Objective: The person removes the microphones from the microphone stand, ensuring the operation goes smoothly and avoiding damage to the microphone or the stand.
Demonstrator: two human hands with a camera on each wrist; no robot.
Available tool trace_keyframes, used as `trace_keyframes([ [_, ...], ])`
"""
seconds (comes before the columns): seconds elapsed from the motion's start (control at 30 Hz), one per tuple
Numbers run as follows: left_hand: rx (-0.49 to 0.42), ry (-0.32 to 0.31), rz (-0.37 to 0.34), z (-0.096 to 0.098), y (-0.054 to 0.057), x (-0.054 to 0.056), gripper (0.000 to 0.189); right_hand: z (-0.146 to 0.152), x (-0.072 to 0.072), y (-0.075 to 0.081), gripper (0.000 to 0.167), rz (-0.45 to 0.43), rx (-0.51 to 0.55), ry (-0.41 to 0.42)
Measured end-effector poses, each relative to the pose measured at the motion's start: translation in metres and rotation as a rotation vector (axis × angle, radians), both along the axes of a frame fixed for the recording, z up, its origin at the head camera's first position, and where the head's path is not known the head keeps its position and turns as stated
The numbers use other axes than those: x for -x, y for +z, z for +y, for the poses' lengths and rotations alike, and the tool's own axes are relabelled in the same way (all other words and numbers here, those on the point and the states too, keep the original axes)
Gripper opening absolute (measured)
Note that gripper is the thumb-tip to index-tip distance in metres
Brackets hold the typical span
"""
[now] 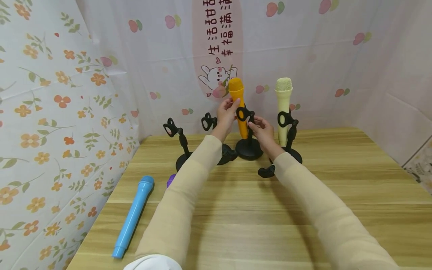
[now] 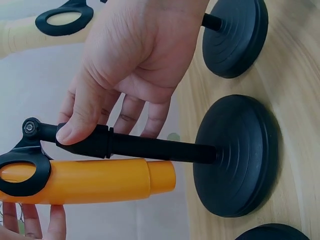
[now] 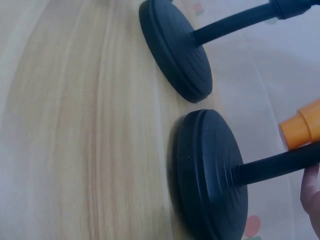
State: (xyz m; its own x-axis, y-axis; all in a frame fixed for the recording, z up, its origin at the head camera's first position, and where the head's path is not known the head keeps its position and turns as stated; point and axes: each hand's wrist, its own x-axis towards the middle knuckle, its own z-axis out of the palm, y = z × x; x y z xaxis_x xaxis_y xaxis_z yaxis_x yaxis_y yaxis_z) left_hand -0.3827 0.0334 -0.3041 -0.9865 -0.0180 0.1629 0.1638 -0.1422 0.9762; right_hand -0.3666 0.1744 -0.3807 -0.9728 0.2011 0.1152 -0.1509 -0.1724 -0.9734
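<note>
The orange microphone (image 1: pixel 240 112) stands upright in the ring clip of a black microphone stand (image 1: pixel 249 149). My left hand (image 1: pixel 226 115) holds its body from the left, just below the grille, with the thumb on the near side. From the right, my right hand (image 1: pixel 264 134) grips the stand's post, and its thumb (image 2: pixel 75 127) lies along the joint under the clip. In the left wrist view the microphone's tail end lies beside the post, above the round base (image 2: pixel 235 157). Fingers of the left hand (image 2: pixel 32 222) show under the microphone there.
To the right, a pale yellow microphone (image 1: pixel 283 101) stands in another stand (image 1: pixel 293 131). Two stands with bare clips (image 1: pixel 171 128) are on the left. A light blue microphone (image 1: pixel 133 217) lies on the wooden table (image 1: pixel 243 221), and a purple one (image 1: pixel 170 180) is partly hidden by my left sleeve.
</note>
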Motion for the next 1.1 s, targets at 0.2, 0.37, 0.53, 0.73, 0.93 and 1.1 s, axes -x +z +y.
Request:
trace_keyframes([
  [0.2, 0.007, -0.034, 0.006, -0.001, 0.004, -0.009, 0.052, 0.003, -0.01, 0.003, 0.038, 0.0, 0.024, 0.025],
  [0.37, -0.004, -0.047, 0.009, -0.004, 0.007, -0.015, 0.051, 0.002, -0.019, 0.007, 0.035, 0.013, 0.027, 0.041],
  [0.53, -0.021, -0.052, 0.005, -0.009, 0.009, -0.021, 0.048, -0.001, -0.025, 0.008, 0.032, 0.023, 0.027, 0.059],
  [0.73, -0.031, -0.055, 0.016, -0.012, 0.01, -0.026, 0.045, -0.002, -0.032, 0.01, 0.029, 0.014, 0.037, 0.082],
  [0.93, -0.029, -0.062, 0.032, -0.015, 0.012, -0.036, 0.043, -0.001, -0.041, 0.013, 0.028, -0.005, 0.035, 0.1],
  [1.1, -0.027, -0.071, 0.027, -0.018, 0.014, -0.045, 0.044, -0.001, -0.05, 0.016, 0.025, 0.0, 0.024, 0.101],
])
